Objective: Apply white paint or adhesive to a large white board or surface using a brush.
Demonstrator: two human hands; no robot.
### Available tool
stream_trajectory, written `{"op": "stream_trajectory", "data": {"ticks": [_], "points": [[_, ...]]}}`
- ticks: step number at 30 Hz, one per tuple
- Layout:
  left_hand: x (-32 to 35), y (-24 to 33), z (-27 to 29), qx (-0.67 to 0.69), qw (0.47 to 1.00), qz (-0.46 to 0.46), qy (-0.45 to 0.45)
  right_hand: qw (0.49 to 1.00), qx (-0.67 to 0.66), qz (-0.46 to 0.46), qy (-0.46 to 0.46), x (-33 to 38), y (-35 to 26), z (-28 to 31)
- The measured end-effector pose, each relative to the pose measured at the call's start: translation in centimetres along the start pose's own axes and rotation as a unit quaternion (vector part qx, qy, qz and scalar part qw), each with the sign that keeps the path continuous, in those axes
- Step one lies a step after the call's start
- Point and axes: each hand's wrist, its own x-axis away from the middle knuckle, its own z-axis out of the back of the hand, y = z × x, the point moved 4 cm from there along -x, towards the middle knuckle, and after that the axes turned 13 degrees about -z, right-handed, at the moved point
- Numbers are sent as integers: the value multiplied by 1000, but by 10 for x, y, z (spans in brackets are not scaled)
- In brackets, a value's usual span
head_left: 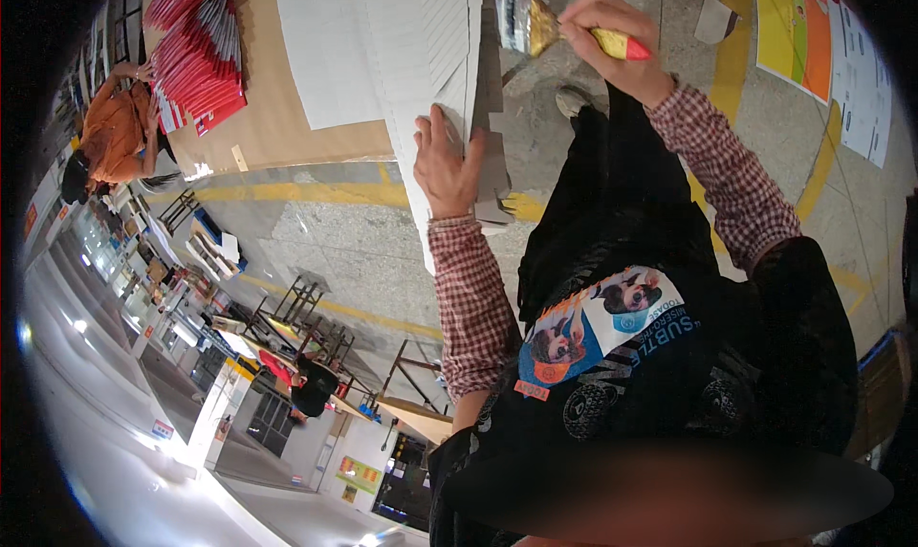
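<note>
My right hand (pixel 612 40) grips a wide paintbrush (pixel 514 23) by its yellow handle with a red end. Its pale, stained head points left, held in the air beyond the sheets' right edge. My left hand (pixel 447 163) lies with fingers spread on a stack of white paper sheets (pixel 349 54), close to their right edge. Slanted, staggered edges show on the upper part of the stack. Under the sheets is a brown board-like surface (pixel 273 98).
Red printed leaflets (pixel 196 50) are piled at the surface's far left. A person in orange (pixel 117 131) stands beyond them. Another person in black (pixel 313 389) is farther off among benches. Colourful printed sheets (pixel 798 31) are at the right. Yellow lines (pixel 316 193) mark the concrete floor.
</note>
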Motion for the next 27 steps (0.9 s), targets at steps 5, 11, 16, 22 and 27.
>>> {"op": "stream_trajectory", "data": {"ticks": [5,11,16,22,27], "points": [[-4,-2,9,67,998,12,-14,993,-74,27,90,-17,0,-12],[-2,-7,8,65,998,10,-8,997,-54,-21,-49,10,9,-18],[-6,-2,8,41,999,12,-19,1000,-12,-5,-5,4,8,-21],[-4,2,1,-10,1000,14,-23,998,-25,-43,-25,36,-4,-21],[-2,13,-29,-89,994,61,-12,997,-33,-74,19,52,-14,2]]}}
